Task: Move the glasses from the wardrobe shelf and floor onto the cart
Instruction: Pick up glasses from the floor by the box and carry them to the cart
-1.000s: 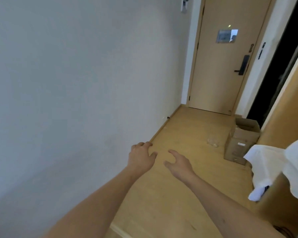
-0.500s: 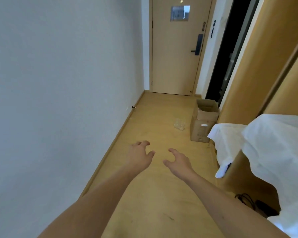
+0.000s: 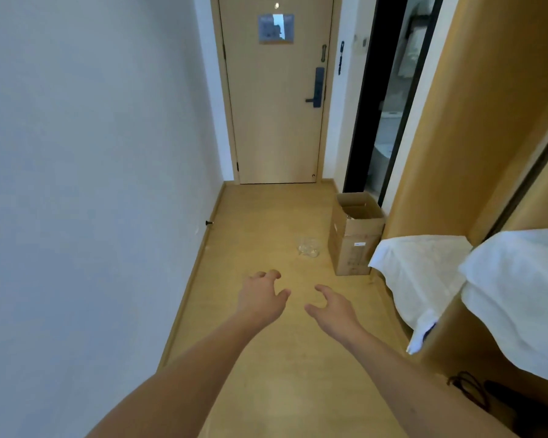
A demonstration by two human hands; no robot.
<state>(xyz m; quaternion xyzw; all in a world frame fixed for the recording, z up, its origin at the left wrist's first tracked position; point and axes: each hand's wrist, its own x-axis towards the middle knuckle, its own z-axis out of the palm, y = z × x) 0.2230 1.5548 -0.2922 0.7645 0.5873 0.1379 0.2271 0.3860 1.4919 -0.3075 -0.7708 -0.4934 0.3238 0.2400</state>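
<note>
Head view looks down a narrow hallway with both bare forearms stretched forward over the wooden floor (image 3: 266, 216). The left hand (image 3: 260, 298) hangs palm down with its fingers loosely curled and spread, holding nothing. The right hand (image 3: 332, 308) is beside it, apart from it, thumb toward the left hand, fingers relaxed and slightly bent, also empty. Beyond the hands, clear glasses (image 3: 308, 246) sit in a small cluster on the floor, just left of an open cardboard box (image 3: 355, 235). They are too small and see-through to tell their number, or whether they stand upright or lie on their sides. White cloth (image 3: 424, 273) drapes over a wooden edge at the right. A closed door (image 3: 276, 121) ends the hallway.
</note>
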